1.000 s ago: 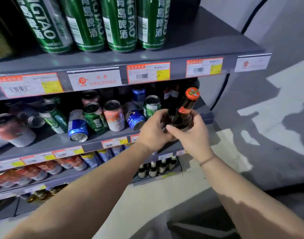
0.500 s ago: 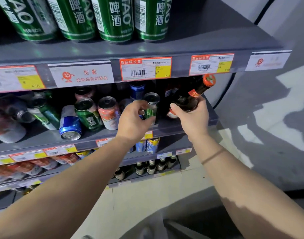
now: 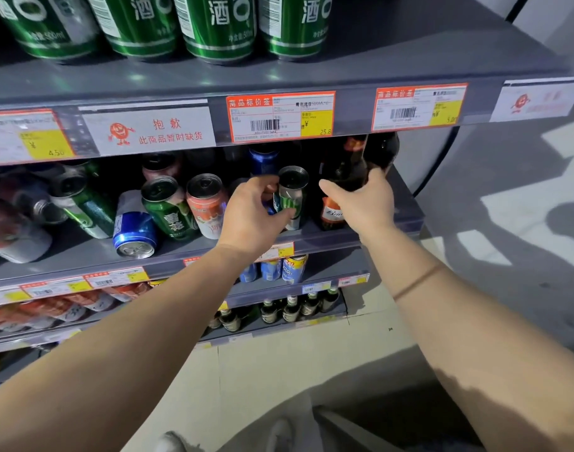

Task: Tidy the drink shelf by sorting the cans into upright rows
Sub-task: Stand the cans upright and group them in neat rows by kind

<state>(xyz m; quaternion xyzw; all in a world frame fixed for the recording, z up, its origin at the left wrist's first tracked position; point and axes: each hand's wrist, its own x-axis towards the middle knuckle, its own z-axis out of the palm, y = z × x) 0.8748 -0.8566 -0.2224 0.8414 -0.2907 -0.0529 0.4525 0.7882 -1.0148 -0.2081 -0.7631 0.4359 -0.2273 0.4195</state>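
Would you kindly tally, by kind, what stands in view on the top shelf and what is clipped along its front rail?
Tall green beer cans: 4
Orange-and-yellow price tags: 3
White notices with an orange mascot: 2
Total: 9

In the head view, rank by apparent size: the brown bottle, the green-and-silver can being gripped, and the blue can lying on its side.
1. brown bottle, tallest
2-3. green-and-silver can and blue can: similar, differently oriented, not rankable.
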